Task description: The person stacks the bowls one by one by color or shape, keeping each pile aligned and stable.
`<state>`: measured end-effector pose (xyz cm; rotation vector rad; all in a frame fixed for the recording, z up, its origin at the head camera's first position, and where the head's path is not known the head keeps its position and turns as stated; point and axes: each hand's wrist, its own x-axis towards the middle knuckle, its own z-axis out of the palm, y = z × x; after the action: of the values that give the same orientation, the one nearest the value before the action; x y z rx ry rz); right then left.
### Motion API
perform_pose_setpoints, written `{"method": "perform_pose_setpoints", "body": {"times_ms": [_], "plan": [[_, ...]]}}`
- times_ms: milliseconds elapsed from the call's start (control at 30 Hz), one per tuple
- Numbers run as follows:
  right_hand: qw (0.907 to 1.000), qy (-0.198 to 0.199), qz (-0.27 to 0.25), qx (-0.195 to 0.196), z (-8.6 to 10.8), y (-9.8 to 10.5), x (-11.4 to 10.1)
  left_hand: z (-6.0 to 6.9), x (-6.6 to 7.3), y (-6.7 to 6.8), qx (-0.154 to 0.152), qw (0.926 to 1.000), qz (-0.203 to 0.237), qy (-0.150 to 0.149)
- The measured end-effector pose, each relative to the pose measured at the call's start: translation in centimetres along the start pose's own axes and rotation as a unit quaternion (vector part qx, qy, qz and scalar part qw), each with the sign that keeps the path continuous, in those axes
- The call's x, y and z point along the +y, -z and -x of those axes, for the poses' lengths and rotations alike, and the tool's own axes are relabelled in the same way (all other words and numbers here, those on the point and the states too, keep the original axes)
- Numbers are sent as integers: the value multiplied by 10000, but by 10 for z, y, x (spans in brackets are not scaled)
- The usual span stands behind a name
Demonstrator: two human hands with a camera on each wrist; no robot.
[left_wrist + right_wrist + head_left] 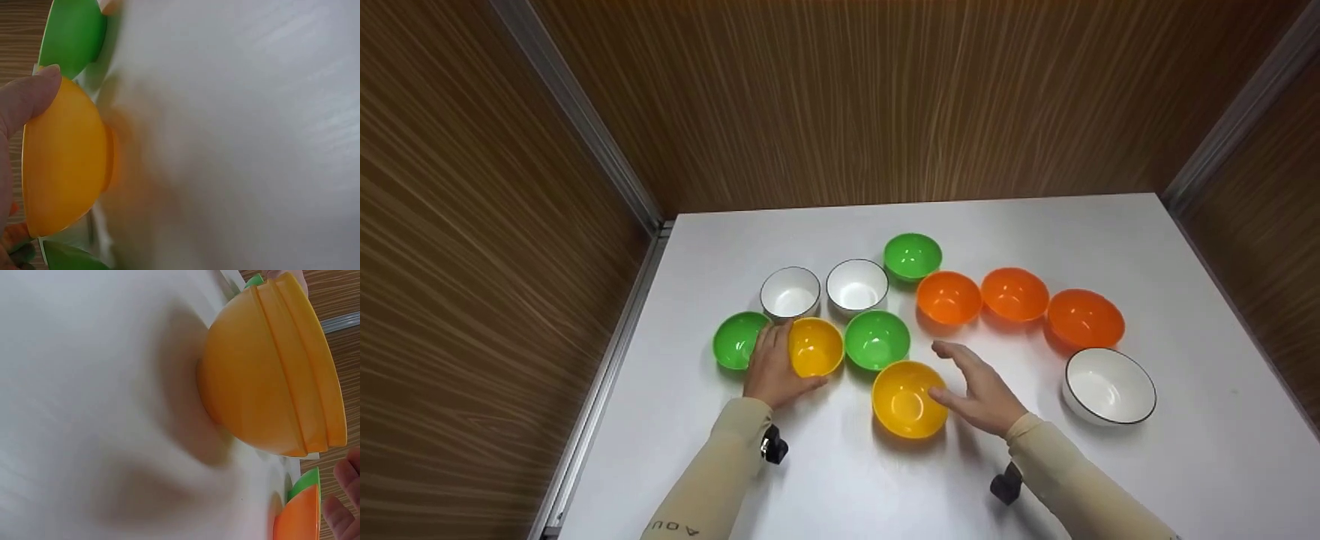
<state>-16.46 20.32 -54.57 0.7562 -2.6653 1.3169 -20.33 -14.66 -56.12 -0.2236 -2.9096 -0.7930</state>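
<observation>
My left hand [777, 369] holds a yellow bowl [817, 349] by its side, the thumb on the near rim and the fingers at the far left. In the left wrist view that yellow bowl [67, 157] sits between thumb and fingers. Close by the right hand [982, 394] stands another yellow bowl [907, 401]; stepped rims in the right wrist view suggest nested yellow bowls [264, 371]. The right thumb is at its rim, while the other fingers [343, 517] are spread away from it. Green bowls flank the left yellow one, a left green bowl [735, 341] and a middle green bowl [877, 341].
Behind are two white bowls [790, 292] and a green bowl [913, 256]. Three orange bowls [1015, 295] run toward the right, with a larger white bowl [1110, 386] in front of them. Wood-grain panels [870, 105] enclose the white table [825, 487] at the back and sides.
</observation>
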Motion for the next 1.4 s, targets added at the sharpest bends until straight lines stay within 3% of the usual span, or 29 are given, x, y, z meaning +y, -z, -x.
{"method": "perform_pose_setpoints", "body": {"times_ms": [233, 367, 500, 600, 867, 1033, 1233, 1400], "plan": [[9999, -133, -94, -41, -4, 4, -4, 8, 6, 7, 326, 9992, 110, -207], [9997, -223, -111, -44, -6, 5, -7, 11, 14, 12, 597, 9968, 199, -502], [9998, -196, -24, 38, -8, 7, -10, 12, 28, 17, 856, 9916, 392, -887], [9999, -89, 25, 140, -10, 8, -12, 13, 42, 20, 903, 9892, 568, -1002], [9985, -70, -367, 399, -20, 11, -23, 21, 84, 27, 574, 9868, 807, -1284], [9967, -176, -659, 436, -27, 15, -31, 27, 103, 27, 327, 9837, 876, -1535], [9964, 201, -820, -12, -30, 20, -31, 30, 114, 18, 90, 9800, 906, -1770], [9961, 505, -449, -564, -30, 21, -29, 32, 117, 10, -77, 9770, 912, -1927]]}}
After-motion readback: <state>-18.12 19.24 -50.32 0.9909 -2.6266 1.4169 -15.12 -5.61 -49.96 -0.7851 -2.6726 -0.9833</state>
